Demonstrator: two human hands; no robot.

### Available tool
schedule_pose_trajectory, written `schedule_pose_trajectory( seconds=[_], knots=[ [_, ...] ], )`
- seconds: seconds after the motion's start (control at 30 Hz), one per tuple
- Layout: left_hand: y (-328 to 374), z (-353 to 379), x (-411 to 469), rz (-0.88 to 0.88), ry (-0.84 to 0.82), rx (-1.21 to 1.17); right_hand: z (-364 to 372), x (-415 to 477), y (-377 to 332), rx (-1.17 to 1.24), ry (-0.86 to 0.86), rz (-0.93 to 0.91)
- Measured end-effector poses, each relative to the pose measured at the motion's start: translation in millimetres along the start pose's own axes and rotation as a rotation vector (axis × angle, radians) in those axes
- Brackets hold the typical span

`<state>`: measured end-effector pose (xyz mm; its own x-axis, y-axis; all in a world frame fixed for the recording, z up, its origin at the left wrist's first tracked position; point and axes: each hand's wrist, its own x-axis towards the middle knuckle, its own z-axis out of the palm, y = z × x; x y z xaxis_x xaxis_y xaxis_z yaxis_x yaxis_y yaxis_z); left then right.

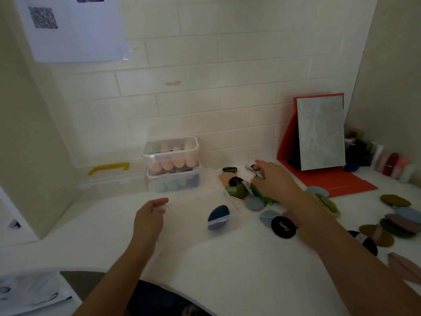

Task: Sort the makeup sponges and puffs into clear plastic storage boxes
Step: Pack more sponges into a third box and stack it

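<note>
Pinching rim of faint clear box (230, 200) — left hand (149, 216); right hand (272, 181) fingers (258, 166) buried in puffs (252, 202) — grip unclear.

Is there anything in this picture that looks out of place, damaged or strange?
Nothing looks spilled or broken. Two small things stand out. There is a brownish mark on the wall above the stacked boxes, perhaps a chip or a stain. Many puffs also lie loose on the right side of the table, not yet sorted.
</note>
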<state>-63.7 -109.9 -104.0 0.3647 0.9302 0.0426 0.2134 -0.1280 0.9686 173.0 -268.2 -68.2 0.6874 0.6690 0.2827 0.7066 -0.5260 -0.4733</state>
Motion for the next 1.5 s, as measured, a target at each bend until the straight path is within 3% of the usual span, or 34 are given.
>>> schedule_pose_trajectory(
  seconds=[0.27, 0.43, 0.57, 0.7, 0.83, 0.97, 1.1, 1.2, 1.33, 1.4, 1.5],
  knots=[
    [15.2, -1.5, 15.4, 0.045, 0.038, 0.109, 40.1, 7.9, 43.8, -0.101, -0.059, 0.037],
    [33.3, 9.7, -5.3, 0.421, 0.144, 0.293, 22.3, 10.2, 35.2, 0.004, 0.028, 0.033],
    [59.7, 31.1, -45.4, 0.692, -0.023, 0.245, -10.5, 1.6, 14.6, 0.394, 0.027, 0.019],
    [72.8, 58.6, -72.8, 0.615, -0.275, 0.138, -45.6, -15.1, -7.7, 0.747, -0.154, -0.032],
    [83.8, 76.8, -78.4, 0.472, -0.370, 0.137, -56.8, -32.3, -25.9, 0.768, -0.371, -0.244],
    [94.3, 89.8, -76.5, 0.444, -0.356, 0.225, -56.6, -38.2, -40.2, 0.537, -0.155, -0.253],
    [102.6, 99.4, -75.4, 0.464, -0.254, 0.276, -55.4, -45.3, -50.7, 0.456, 0.008, -0.274],
    [108.8, 102.8, -78.5, 0.587, -0.209, 0.290, -54.4, -51.7, -59.4, 0.242, 0.164, -0.327],
    [119.9, 106.2, -81.4, 0.742, -0.229, 0.560, -53.2, -51.4, -59.2, 0.161, 0.299, -0.279],
    [119.7, 107.3, -82.1, 0.648, -0.280, 0.578, -51.8, -47.9, -54.3, 0.270, 0.256, -0.259],
    [115.7, 106.1, -78.6, 0.437, -0.359, 0.423, -47.1, -45.3, -49.9, 0.396, 0.195, -0.234]
  ],
)
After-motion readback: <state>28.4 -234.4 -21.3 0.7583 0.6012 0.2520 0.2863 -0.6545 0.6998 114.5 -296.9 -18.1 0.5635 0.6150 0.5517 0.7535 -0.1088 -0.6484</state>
